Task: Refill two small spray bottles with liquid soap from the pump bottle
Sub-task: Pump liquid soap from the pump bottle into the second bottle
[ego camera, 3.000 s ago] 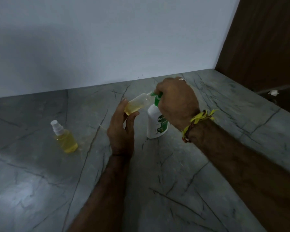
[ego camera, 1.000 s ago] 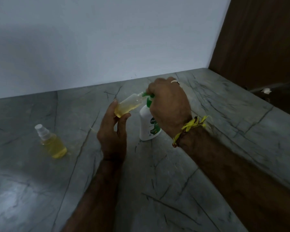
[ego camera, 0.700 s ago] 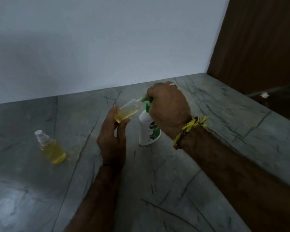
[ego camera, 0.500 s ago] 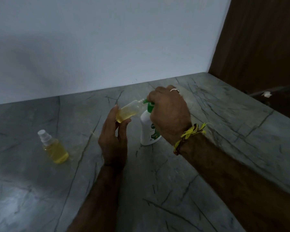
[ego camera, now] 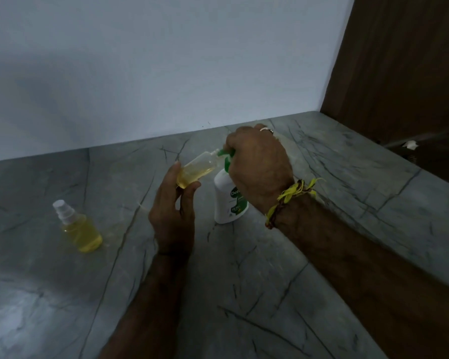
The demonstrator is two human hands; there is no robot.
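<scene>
- Holding the open spray bottle point(ego camera: 196, 170) in the left hand point(ego camera: 173, 213), fingers and thumb pinched round its lower end, body tilted so the long axis runs up and to the right, open neck aimed straight at the green nozzle point(ego camera: 222, 152).
- Covering the pump head with the right hand point(ego camera: 258, 163), curled closed over the top of the pump bottle point(ego camera: 230, 200); looks like a press-down grip, though the fingertips are hidden, so can't swear to how they sit.
- Standing upright on the grey stone counter point(ego camera: 270, 281), that pump bottle, just right of the left hand and directly under the right one.
- Meeting point is the whole deal here: neck and nozzle tip touching or as good as, too small and dim to tell whether the spout sits inside the mouth.
- Roughly half full of yellow soap by the look of it, pooled toward the low end because of the tilt, so probably more pumps needed.
- Sitting well off to the left, the capped spray bottle point(ego camera: 75, 226), already yellow nearly to the shoulder, apart from both hands; left hand clearly the nearer one.
- Worth keeping that neck lined up, otherwise soap likely dribbles down the outside.
</scene>
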